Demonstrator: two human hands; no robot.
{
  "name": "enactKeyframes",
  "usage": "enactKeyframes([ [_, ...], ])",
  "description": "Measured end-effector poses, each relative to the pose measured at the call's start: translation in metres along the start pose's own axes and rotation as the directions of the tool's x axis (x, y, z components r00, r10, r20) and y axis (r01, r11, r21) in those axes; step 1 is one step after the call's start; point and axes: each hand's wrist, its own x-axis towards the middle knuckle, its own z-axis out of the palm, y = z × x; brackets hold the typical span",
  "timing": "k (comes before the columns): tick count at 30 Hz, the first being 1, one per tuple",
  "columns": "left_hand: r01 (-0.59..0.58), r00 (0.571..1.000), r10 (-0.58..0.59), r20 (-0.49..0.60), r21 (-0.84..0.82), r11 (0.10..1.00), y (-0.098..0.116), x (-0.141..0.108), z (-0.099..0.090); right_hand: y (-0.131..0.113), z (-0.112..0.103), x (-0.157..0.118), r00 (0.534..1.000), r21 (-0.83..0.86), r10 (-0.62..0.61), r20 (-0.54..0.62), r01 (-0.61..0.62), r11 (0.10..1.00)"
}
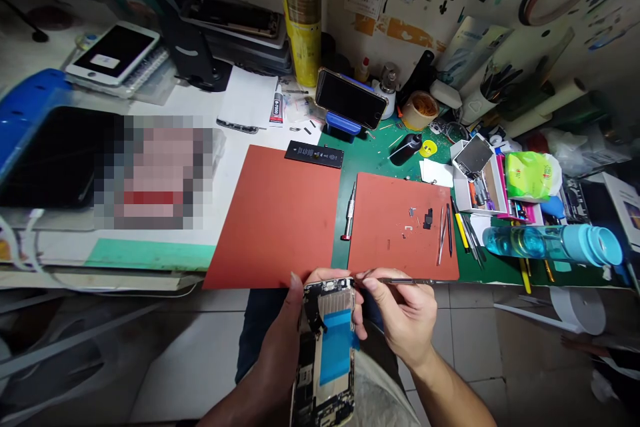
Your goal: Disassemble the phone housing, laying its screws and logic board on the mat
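An opened phone housing [313, 363] with its circuit parts bare and a blue adhesive sheet [336, 347] inside is held over my lap, below the table's front edge. My left hand [287, 310] wraps round its upper part, thumb on the left side and fingertips showing at the right. In my right hand [407, 310], thumb and fingers pinch a thin metal tool, perhaps tweezers [403, 281]. Its tip meets the top right corner of the housing, where my fingers partly hide it. On the red mat behind lie small loose phone parts [428, 218].
A phone battery [314, 153] lies at the back of the left red mat [280, 213]. A screwdriver [350, 212] rests between the mats. Pens, a blue water bottle [540, 243] and a parts box [480, 193] crowd the right. A phone [351, 99] leans on a blue stand behind.
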Motion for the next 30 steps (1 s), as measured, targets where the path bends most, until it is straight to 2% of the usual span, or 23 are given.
enactKeyframes([
  [7,0.019,1.000,-0.018,-0.010,0.024,1.000,0.008,-0.002,0.008,-0.002,-0.004,0.006,0.984,0.087,0.149,0.095,-0.157,0.984],
  [15,0.073,0.994,-0.070,0.081,-0.034,0.997,0.015,-0.005,0.011,-0.001,-0.005,0.002,0.991,0.119,0.121,0.061,-0.128,0.985],
  [20,0.103,0.983,-0.097,0.156,-0.029,0.994,0.019,-0.002,0.011,-0.003,-0.021,0.007,0.998,0.199,0.009,0.059,-0.020,0.980],
  [22,0.098,0.983,-0.095,0.156,-0.012,0.995,0.020,-0.001,0.011,-0.004,-0.029,0.013,0.994,0.189,-0.008,0.111,-0.013,0.982],
  [25,0.082,0.986,-0.082,0.145,0.005,0.997,0.021,0.000,0.010,-0.005,-0.034,0.020,0.971,0.075,0.027,0.240,-0.046,0.996],
  [30,0.100,0.984,-0.108,0.144,0.061,0.993,0.016,0.004,0.003,-0.008,-0.025,0.024,0.879,-0.076,0.196,0.435,-0.181,0.981],
])
